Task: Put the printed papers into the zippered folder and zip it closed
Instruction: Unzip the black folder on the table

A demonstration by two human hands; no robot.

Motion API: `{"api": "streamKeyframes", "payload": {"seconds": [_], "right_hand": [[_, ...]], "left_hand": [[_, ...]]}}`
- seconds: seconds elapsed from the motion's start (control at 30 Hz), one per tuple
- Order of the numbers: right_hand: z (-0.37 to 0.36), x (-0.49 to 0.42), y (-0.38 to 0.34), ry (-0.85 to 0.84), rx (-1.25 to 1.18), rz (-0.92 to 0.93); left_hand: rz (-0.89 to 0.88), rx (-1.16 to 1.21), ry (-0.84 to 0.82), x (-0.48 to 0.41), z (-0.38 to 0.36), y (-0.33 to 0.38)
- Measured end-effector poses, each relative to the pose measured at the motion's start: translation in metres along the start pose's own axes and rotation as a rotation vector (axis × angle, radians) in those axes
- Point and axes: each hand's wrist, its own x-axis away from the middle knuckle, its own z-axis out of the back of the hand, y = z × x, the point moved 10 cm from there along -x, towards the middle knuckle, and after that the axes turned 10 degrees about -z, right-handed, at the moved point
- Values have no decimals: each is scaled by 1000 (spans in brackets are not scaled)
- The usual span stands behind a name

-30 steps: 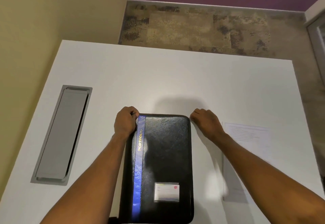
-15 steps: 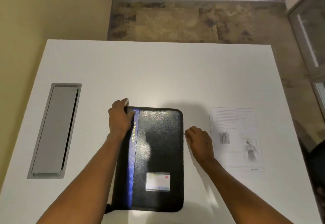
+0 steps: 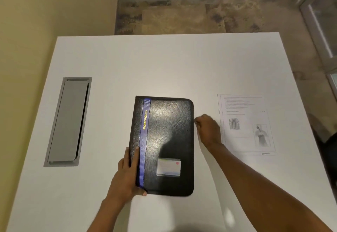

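A black zippered folder point(image 3: 167, 140) with a blue stripe and the word PORTFOLIO lies shut and flat on the white table point(image 3: 164, 64). My left hand point(image 3: 128, 175) grips its left spine edge near the bottom corner. At the middle of the folder's right edge my right hand point(image 3: 207, 129) has its fingers pinched on the zipper pull. The printed papers point(image 3: 246, 124), showing text and two diagrams, lie flat to the right of my right hand, untouched.
A grey cable hatch point(image 3: 68, 122) is set into the table at the left. Tan wall stands to the left, stone floor beyond the far table edge, a glass door frame point(image 3: 321, 31) at the right.
My left hand has slid from the folder's top left corner down to its lower left edge. My right hand has moved down the right edge with the zipper pull. The view has shifted.
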Motion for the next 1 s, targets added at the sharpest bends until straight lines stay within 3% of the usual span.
{"api": "streamKeyframes", "payload": {"seconds": [0.17,0.47,0.77,1.0], "right_hand": [[4,14,-1,104,-28,52],[-2,59,20,147,-18,56],[-25,120,34,37,12,-49],[-42,162,54,8,-93,-162]], "left_hand": [[19,-28,138,8,0,3],[83,-167,84,6,-4,6],[77,-209,86,8,-3,12],[-54,-164,66,22,-23,8]]}}
